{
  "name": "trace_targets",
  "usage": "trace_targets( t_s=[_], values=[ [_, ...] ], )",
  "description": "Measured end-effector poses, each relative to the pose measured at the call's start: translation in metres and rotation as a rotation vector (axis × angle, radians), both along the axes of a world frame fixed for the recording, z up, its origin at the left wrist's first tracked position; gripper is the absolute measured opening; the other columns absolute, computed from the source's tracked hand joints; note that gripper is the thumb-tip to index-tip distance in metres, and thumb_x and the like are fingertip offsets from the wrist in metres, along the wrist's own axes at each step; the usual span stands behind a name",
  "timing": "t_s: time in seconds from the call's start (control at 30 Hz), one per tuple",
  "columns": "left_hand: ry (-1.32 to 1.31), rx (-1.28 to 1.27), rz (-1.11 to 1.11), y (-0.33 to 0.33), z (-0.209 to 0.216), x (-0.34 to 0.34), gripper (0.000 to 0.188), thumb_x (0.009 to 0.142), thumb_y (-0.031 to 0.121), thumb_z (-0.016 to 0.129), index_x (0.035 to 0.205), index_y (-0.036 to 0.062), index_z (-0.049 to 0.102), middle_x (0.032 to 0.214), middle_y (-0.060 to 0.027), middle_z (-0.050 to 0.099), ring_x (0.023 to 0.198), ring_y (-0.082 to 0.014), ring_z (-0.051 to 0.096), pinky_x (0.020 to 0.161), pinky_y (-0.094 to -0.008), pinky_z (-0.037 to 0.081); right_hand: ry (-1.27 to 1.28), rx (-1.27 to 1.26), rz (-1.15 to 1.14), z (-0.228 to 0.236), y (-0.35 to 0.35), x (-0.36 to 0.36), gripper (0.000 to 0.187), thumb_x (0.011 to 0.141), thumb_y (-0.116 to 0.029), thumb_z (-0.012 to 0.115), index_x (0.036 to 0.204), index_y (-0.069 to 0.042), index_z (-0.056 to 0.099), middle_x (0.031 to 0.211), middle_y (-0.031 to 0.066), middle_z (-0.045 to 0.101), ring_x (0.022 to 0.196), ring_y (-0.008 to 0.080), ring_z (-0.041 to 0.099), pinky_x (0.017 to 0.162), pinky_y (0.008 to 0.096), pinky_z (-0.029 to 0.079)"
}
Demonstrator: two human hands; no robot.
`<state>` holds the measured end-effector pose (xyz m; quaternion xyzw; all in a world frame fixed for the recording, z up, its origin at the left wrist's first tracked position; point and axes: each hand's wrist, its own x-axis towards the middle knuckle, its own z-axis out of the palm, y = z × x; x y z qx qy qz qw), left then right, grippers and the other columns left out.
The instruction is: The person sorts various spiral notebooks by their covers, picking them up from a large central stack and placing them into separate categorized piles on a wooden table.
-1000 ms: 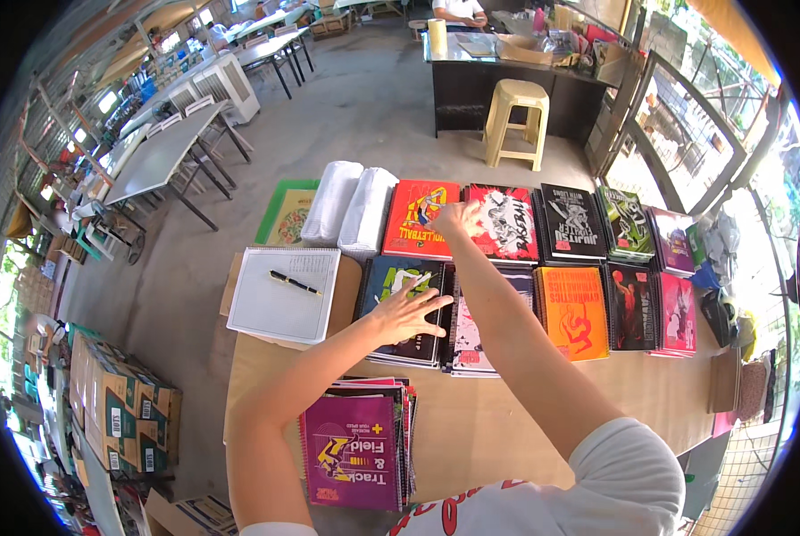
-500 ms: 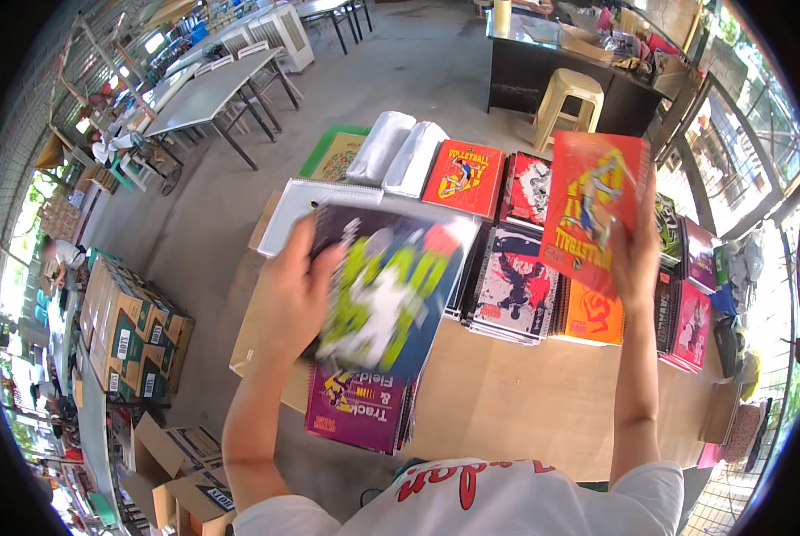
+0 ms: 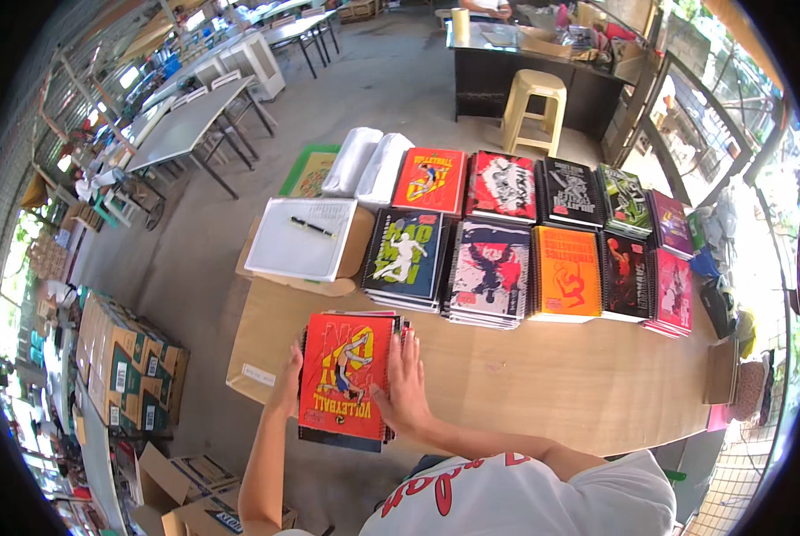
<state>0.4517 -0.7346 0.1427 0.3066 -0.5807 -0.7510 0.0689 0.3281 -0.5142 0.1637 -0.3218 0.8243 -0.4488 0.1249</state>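
Note:
Between my two hands is a small stack of spiral notebooks (image 3: pixel 337 375). A red cover with yellow lettering and a player figure lies on top, upside down to me, and darker covers stick out below. My left hand (image 3: pixel 286 380) is against the stack's left side, its fingers partly hidden. My right hand (image 3: pixel 404 389) presses the right edge with straight fingers, its thumb over the red cover. Beyond them, a dark notebook stack with a green and white figure (image 3: pixel 404 255) stands beside a grey-and-red one (image 3: pixel 489 272) and an orange one (image 3: pixel 567 272).
The wooden table (image 3: pixel 507 384) also bears a far row of notebook stacks, including a red one (image 3: pixel 429 181). White paper with a pen (image 3: pixel 312 227) and white wrapped bundles (image 3: pixel 351 161) are at its left. Cartons (image 3: pixel 128 366) stand left; a beige stool (image 3: pixel 536 107) stands beyond.
The dark green-figured notebook has left my left hand and lies on its stack. The red notebook has come from the right onto the near stack, and both hands now meet there.

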Motion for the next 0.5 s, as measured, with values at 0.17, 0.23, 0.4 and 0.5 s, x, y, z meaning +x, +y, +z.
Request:
trace_targets(
  t_s=[0.17, 0.23, 0.4, 0.5],
  values=[
    [0.066, -1.463, -0.317, 0.061, 0.124, -0.118, 0.068, 0.082, 0.034, 0.069, 0.142, 0.0165, 0.040, 0.146, -0.0180, 0.033, 0.137, -0.0334, 0.029, 0.107, -0.0452, 0.030, 0.446, -0.107, -0.262, 0.000, 0.032, -0.225, 0.070, 0.080, -0.015, 0.068, 0.141, -0.005, 0.035, 0.136, 0.0250, 0.040, 0.124, 0.0441, 0.040, 0.101, 0.0502, 0.037],
    [0.257, -1.530, -0.587, 0.095, 0.104, -0.190, 0.050, 0.081, 0.024, 0.067, 0.129, 0.0183, 0.053, 0.134, -0.0159, 0.043, 0.128, -0.0322, 0.040, 0.103, -0.0447, 0.035, 0.316, 0.233, -0.592, -0.013, 0.034, -0.338, 0.067, 0.078, -0.034, 0.071, 0.130, -0.002, 0.042, 0.129, 0.0244, 0.046, 0.118, 0.0435, 0.045, 0.095, 0.0484, 0.043],
    [0.599, -1.800, -1.196, 0.176, 0.023, -0.330, 0.039, 0.088, 0.014, 0.052, 0.124, 0.0292, 0.059, 0.138, -0.0124, 0.041, 0.128, -0.0285, 0.041, 0.101, -0.0490, 0.036, 0.024, 0.623, -0.512, -0.026, 0.024, -0.465, 0.086, 0.066, -0.050, 0.078, 0.126, 0.003, 0.045, 0.124, 0.0210, 0.057, 0.116, 0.0349, 0.056, 0.095, 0.0422, 0.048],
    [0.430, -1.935, -1.197, 0.170, -0.031, -0.362, 0.040, 0.092, 0.018, 0.045, 0.125, 0.0373, 0.056, 0.148, -0.0093, 0.032, 0.134, -0.0270, 0.035, 0.103, -0.0571, 0.031, 0.034, 0.766, -0.362, -0.030, -0.010, -0.456, 0.070, 0.073, -0.034, 0.075, 0.127, 0.002, 0.047, 0.125, 0.0176, 0.057, 0.113, 0.0326, 0.058, 0.092, 0.0393, 0.051]
  ],
)
